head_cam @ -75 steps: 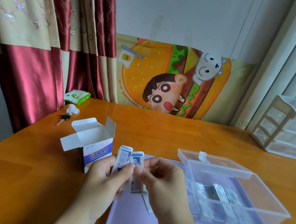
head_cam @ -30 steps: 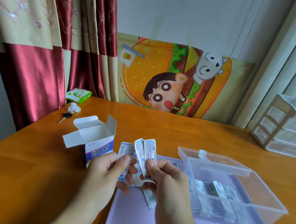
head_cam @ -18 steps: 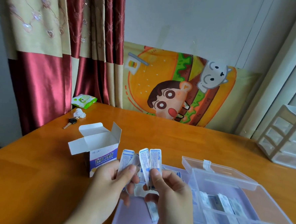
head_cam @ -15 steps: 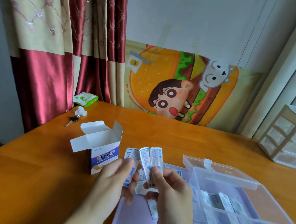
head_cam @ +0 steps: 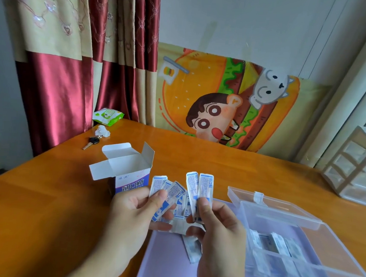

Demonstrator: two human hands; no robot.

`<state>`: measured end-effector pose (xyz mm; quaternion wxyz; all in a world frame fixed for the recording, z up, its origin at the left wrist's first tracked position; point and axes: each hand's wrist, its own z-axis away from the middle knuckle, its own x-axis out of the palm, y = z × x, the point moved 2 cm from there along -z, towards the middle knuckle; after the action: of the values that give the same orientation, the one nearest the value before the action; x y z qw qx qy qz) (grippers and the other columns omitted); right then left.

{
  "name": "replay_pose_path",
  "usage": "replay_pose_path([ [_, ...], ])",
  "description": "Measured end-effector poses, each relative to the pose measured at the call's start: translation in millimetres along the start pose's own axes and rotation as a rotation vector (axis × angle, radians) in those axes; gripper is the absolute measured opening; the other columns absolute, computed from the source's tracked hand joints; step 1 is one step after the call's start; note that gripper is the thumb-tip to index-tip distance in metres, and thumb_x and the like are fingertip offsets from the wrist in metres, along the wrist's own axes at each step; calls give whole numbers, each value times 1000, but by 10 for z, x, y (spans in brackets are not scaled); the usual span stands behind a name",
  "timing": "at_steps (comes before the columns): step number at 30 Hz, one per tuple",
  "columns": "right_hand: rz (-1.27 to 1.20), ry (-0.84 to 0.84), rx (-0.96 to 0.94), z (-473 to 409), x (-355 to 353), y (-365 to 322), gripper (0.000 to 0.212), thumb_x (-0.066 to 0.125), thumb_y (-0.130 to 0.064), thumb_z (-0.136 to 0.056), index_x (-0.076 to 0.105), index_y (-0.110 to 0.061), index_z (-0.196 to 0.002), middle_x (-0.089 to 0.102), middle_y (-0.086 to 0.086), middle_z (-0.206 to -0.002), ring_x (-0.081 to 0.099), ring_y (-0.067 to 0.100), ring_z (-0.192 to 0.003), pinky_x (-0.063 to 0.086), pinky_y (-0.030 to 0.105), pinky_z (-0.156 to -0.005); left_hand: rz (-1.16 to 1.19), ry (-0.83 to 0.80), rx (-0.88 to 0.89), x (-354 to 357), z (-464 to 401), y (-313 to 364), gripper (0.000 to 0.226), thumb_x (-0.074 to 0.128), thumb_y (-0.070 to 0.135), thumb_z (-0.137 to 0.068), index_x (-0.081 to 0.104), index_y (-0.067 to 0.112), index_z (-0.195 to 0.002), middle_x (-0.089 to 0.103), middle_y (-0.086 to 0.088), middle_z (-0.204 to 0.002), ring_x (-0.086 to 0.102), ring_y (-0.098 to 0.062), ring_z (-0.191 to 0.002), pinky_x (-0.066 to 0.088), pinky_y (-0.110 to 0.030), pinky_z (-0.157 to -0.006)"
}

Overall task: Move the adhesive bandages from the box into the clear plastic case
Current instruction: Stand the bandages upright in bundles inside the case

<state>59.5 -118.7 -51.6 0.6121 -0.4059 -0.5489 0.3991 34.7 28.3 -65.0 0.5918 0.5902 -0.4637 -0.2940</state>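
Note:
My left hand (head_cam: pixel 133 212) pinches a fan of white-and-blue wrapped bandages (head_cam: pixel 167 193) above the table. My right hand (head_cam: pixel 217 228) pinches two more bandages (head_cam: pixel 199 187) upright between thumb and fingers. Just behind my left hand stands the bandage box (head_cam: pixel 128 171), white and purple, its top flaps open. The clear plastic case (head_cam: pixel 312 249) sits at the right with its lid swung back; several bandages (head_cam: pixel 276 246) lie inside. A loose bandage (head_cam: pixel 192 249) lies on the lilac mat under my hands.
The lilac mat (head_cam: pixel 164 259) covers the near part of the orange wooden table (head_cam: pixel 45 194). A key (head_cam: pixel 92 142), crumpled tissue and a green wipes pack (head_cam: pixel 107 116) lie at the back left. A white drawer unit (head_cam: pixel 356 164) stands at the far right.
The two bandages came away from the bunch and now stand upright in my right hand. My left hand's bandages have fanned out. The view has shifted a little.

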Motion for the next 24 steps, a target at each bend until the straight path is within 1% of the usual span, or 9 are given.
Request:
replay_pose_path([
  [2, -8, -12, -8, -1, 2, -3, 22, 66, -8, -98, 68, 6, -81, 73, 18, -73, 63, 18, -56, 46, 24, -44, 1, 27, 6, -8, 4, 19, 27, 69, 27, -84, 77, 13, -105, 80, -10, -89, 76, -34, -74, 65, -53, -63],
  [5, -19, -36, -15, 8, 9, 0, 21, 66, -8, -98, 70, 5, -82, 73, 18, -75, 64, 18, -58, 48, 22, -46, -19, 57, 21, -18, 12, 53, 27, 71, 27, -81, 78, 15, -104, 81, -6, -89, 78, -32, -76, 65, -52, -61],
  [10, -21, -65, -11, 35, 42, 38, 20, 65, -6, -98, 69, 8, -85, 73, 19, -76, 63, 19, -60, 49, 24, -48, -40, 92, 26, -32, 21, 62, 15, 73, 20, -87, 79, 16, -100, 81, 0, -87, 79, -29, -75, 65, -50, -59],
  [13, -4, -46, -21, 31, 49, 61, 20, 65, -7, -98, 67, 9, -86, 73, 19, -75, 64, 20, -61, 49, 26, -47, -38, 109, 22, -38, 10, 47, 13, 72, 17, -90, 78, 17, -102, 81, 0, -87, 79, -29, -76, 65, -51, -62],
  [16, 111, -32, -90, 35, 68, 110, 20, 66, -8, -98, 67, 6, -84, 73, 16, -72, 66, 25, -60, 52, 31, -49, -35, 61, 9, -10, 2, 16, 16, 68, 17, -94, 76, 15, -108, 81, -5, -94, 79, -29, -83, 65, -52, -72],
  [19, 306, 6, -206, 33, 65, 190, 24, 67, -14, -98, 68, -5, -76, 72, 10, -65, 65, 31, -54, 54, 38, -49, -40, -18, -13, 44, 6, -41, 20, 62, 21, -98, 77, 17, -112, 80, -5, -103, 78, -26, -93, 63, -50, -81],
  [20, 372, 27, -249, 26, 57, 209, 26, 68, -18, -97, 67, -11, -72, 71, 7, -63, 64, 30, -54, 56, 43, -52, -45, -40, -15, 65, 11, -53, 21, 60, 23, -100, 77, 20, -113, 80, -3, -105, 77, -24, -97, 63, -50, -83],
  [22, 463, 47, -302, 29, 60, 240, 27, 70, -25, -94, 65, -14, -71, 69, 5, -62, 64, 28, -57, 58, 48, -62, -52, -71, -15, 96, 22, -68, 23, 57, 23, -103, 77, 23, -114, 79, 0, -108, 75, -20, -104, 61, -46, -88],
  [24, 499, 43, -312, 45, 72, 258, 29, 71, -29, -93, 62, -14, -70, 66, 8, -61, 63, 29, -59, 55, 47, -66, -35, -92, -17, 115, 31, -78, 21, 59, 25, -103, 75, 23, -116, 78, 2, -109, 74, -17, -107, 61, -40, -88],
])
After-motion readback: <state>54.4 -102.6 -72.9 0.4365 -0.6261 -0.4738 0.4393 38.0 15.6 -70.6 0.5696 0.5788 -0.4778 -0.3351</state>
